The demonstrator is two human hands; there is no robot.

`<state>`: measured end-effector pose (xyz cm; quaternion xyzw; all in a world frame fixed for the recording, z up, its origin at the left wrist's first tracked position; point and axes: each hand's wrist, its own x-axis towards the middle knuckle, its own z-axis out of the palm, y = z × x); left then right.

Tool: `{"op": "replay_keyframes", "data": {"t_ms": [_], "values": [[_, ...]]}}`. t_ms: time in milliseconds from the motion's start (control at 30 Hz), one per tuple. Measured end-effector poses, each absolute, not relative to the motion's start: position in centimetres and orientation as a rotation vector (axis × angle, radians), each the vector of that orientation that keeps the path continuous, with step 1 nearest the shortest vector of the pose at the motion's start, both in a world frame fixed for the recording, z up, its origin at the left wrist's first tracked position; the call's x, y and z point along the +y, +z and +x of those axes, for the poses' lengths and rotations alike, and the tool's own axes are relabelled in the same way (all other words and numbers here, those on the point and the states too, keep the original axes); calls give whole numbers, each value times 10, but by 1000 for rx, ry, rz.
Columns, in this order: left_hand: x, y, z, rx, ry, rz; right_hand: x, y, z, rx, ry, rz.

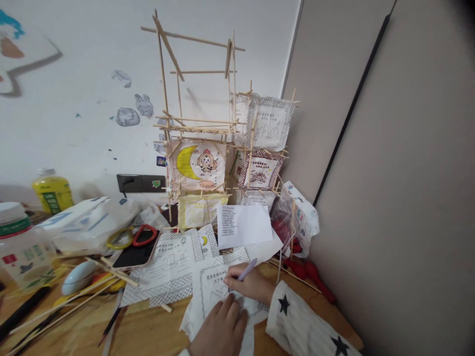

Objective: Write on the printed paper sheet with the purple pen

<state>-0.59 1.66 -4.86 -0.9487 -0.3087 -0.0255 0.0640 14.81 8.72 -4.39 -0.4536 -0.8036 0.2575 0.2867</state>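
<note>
Several panels [200, 165], bottles [17, 249] around, right hand [252, 284] pinching pen [248, 269], left hand [222, 329] flat on paper [202, 299]

two bare hands [222, 327], one purple pen [248, 269], two bottles [52, 190], one phone [136, 253]

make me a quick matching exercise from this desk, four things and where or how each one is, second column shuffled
1. pen
2. left hand
3. phone
4. large crescent moon

A. drawn in yellow on a panel
B. held in the right hand
C. lying flat, dark screen
D. resting on a sheet with drawing

Pairs: 1-B, 2-D, 3-C, 4-A
</note>
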Motion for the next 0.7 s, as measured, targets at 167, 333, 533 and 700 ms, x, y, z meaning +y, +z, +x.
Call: {"op": "replay_keyframes", "data": {"t_ms": [167,333,533,700], "values": [[17,-53,-6,-919,-114,-2856,86,-41,148,-2140,701,-1212],[18,-51,-4,-936,-102,-2859,85,-40,147,-2139,714,-1187],[20,-53,-4,-933,-89,-2871,85,-41,148,-2132,717,-1220],[16,-47,-6,-959,-62,-2903,84,-37,147,-2147,725,-1173]]}}
